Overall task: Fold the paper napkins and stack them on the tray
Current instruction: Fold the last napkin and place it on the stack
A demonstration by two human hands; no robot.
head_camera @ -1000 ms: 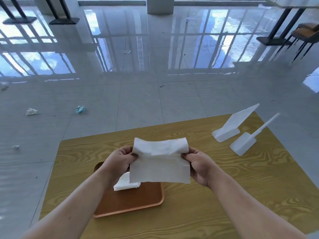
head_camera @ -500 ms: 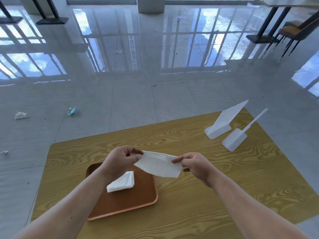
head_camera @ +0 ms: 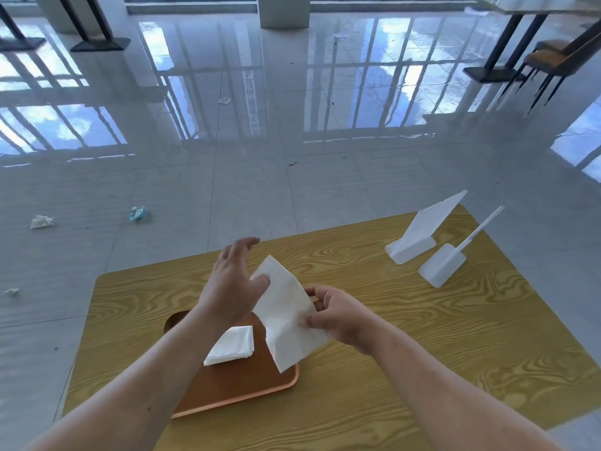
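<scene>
A white paper napkin [head_camera: 286,317] hangs folded lengthwise, tilted above the table and the tray's right edge. My right hand [head_camera: 338,317] pinches its right edge between thumb and fingers. My left hand [head_camera: 232,284] is at the napkin's upper left corner; its thumb touches the paper while the fingers are spread and lifted. Below them sits an orange-brown tray [head_camera: 247,382] on the wooden table [head_camera: 422,336]. A small stack of folded white napkins [head_camera: 232,346] lies in the tray, partly behind my left forearm.
Two white plastic stands [head_camera: 419,236] [head_camera: 445,265] are at the table's far right. Crumpled paper scraps [head_camera: 40,221] [head_camera: 137,213] lie on the glossy tiled floor to the left. A dark table and chair [head_camera: 549,56] stand far right.
The napkin has turned from a flat horizontal hold to a long tilted strip. My left hand has opened its fingers and moved up; my right hand holds lower on the right edge.
</scene>
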